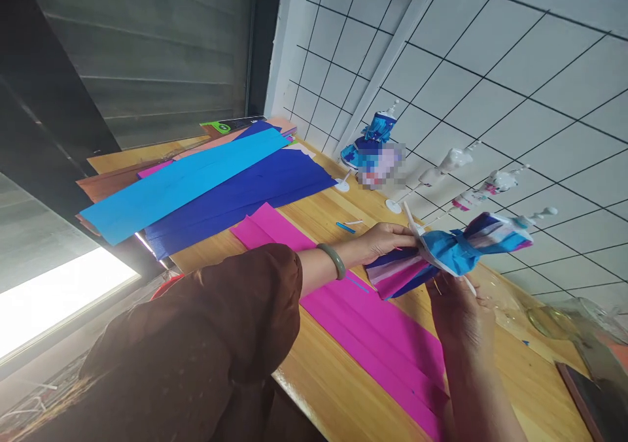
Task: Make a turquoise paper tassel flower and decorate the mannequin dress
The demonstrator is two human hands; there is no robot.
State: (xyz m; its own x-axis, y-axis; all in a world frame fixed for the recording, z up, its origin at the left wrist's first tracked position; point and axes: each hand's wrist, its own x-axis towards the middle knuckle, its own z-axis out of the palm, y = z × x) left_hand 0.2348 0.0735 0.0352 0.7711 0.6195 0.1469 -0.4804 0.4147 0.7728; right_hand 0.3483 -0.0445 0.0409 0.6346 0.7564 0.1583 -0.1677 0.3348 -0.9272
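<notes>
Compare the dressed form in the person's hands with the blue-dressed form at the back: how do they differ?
The held form is supported by the left hand and right hand; the back form stands on a table, untouched.
The held form mixes blue with pink and pale stripes; the back form's visible clothing is mainly light and dark blue.
Both wear blue and end in a pale knob.

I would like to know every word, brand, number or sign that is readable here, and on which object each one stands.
No text can be read.
Green label at the far end of the paper stack: has pale marks, too small and blurred to read.
Small dress form in blue paper, being held: no lettering visible.
</notes>
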